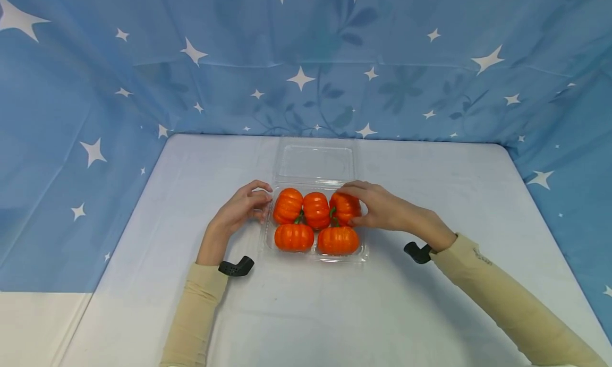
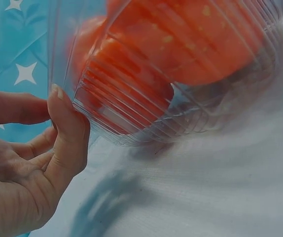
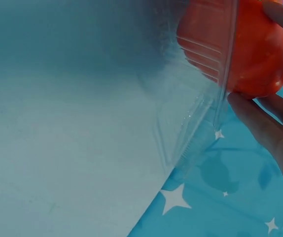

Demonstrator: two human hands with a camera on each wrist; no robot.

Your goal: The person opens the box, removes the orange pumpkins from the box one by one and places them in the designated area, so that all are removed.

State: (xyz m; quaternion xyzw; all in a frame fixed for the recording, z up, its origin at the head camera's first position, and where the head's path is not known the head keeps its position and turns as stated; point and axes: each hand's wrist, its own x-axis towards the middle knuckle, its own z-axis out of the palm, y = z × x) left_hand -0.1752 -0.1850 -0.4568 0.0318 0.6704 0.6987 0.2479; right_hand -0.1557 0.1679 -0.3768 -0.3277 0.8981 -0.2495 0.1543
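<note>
A clear plastic clamshell container [image 1: 330,258] holds several small orange pumpkins, its lid [image 1: 315,162] folded back behind it. My left hand [image 1: 244,207] pinches the container's left rim; the left wrist view shows thumb and finger meeting at the edge. With my right hand [image 1: 382,207] I grip the back-right pumpkin [image 1: 344,208], fingers on its far side and thumb on its near side. That pumpkin [image 3: 260,54] sits partly above the rim in the right wrist view. Beside it lie a middle pumpkin [image 1: 316,210] and a back-left pumpkin [image 1: 288,206]. Two more pumpkins [image 1: 338,241] lie sideways in front.
The container stands on a white-covered table [image 1: 306,314]. Behind the table and along its sides hangs a blue curtain [image 1: 306,59] with white stars. A black wrist device [image 1: 236,266] is on my left wrist, another black device [image 1: 417,252] on my right.
</note>
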